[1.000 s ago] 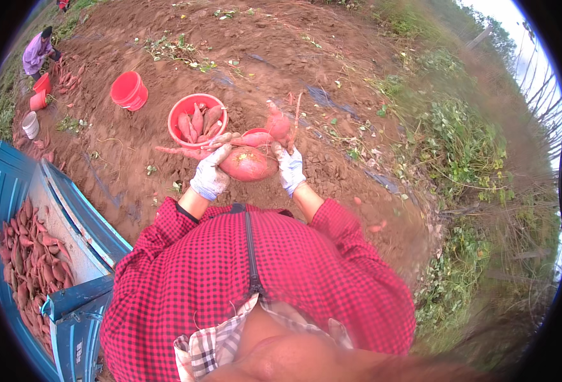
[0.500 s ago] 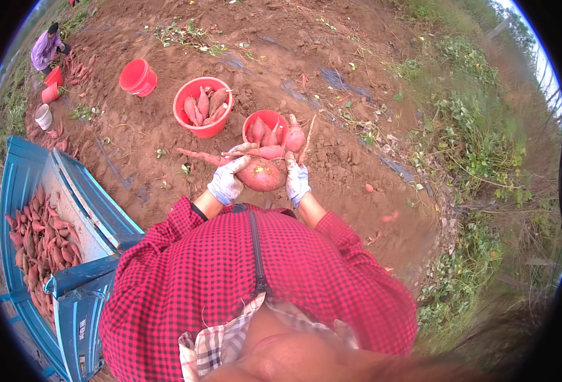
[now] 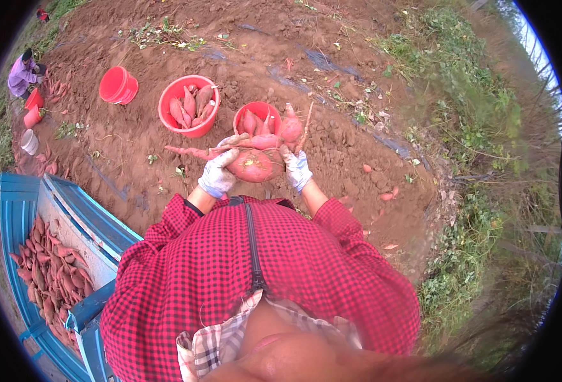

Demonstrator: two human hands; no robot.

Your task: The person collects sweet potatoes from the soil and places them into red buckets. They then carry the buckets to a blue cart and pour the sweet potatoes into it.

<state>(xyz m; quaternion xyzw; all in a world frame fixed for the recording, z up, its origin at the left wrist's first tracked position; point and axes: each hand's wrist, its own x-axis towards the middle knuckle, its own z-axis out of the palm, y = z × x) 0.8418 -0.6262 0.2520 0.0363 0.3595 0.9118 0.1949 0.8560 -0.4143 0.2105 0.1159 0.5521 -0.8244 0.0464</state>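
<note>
Sweet potatoes [image 3: 253, 167], one bundle: clasped between gloved left hand [image 3: 218, 174] and right hand [image 3: 297, 169]. Small red bucket [image 3: 237, 118]: twelve o'clock from bundle. Larger red bucket [image 3: 195, 132]: ten-thirty. Blue cargo bed [image 3: 20, 202]: eight o'clock. Step, seemingly: gathered load carried; next move calls for matched pressure.

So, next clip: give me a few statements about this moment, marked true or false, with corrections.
1. The left hand and right hand both wear gloves. True.
2. The hands hold just one sweet potato. False: they hold a bunch of sweet potatoes.
3. A pile of sweet potatoes lies in the blue truck bed. True.
4. The red bucket just beyond the hands is empty. False: that red bucket has sweet potatoes in it.
5. The white bucket stands right of the hands. False: the white bucket is to their left.
</note>
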